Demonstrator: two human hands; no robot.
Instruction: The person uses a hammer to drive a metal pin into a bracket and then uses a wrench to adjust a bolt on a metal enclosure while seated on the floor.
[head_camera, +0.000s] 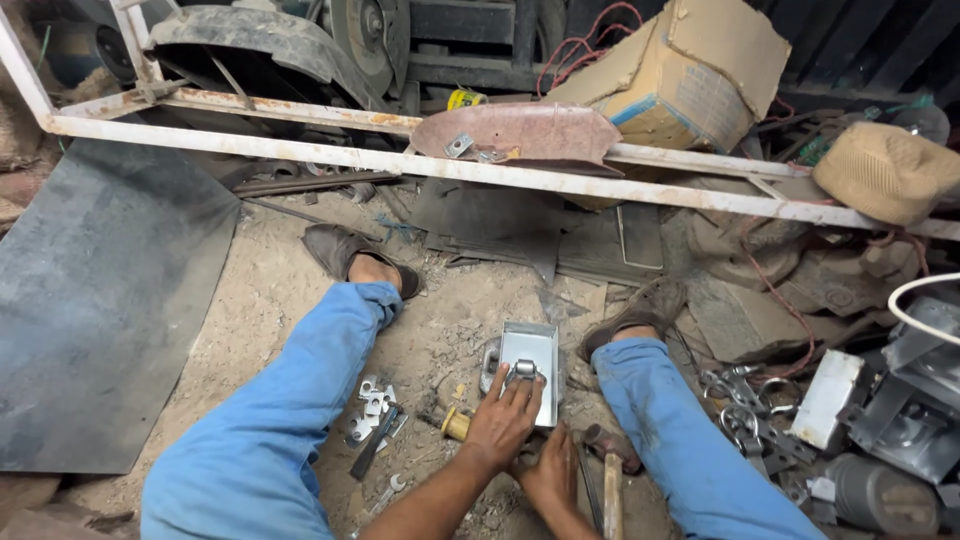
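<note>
I sit on the dirt floor with my legs in blue trousers spread apart. Between them lies a small rectangular grey metal plate with raised edges. A shiny ring-shaped metal fitting sits on its near half. My left hand reaches over the plate's near end, fingertips pressed around the fitting. Just below it, at the plate's near edge, is my right hand, curled and partly hidden by the left, so what it grips is unclear. A yellow-handled tool lies at my left wrist. A wooden-handled hammer lies beside my right hand.
Small metal brackets and washers lie scattered by my left leg. More metal hardware and grey boxes are heaped at the right. A rusty white metal frame crosses ahead, a dark sheet lies left, and a cardboard box stands behind.
</note>
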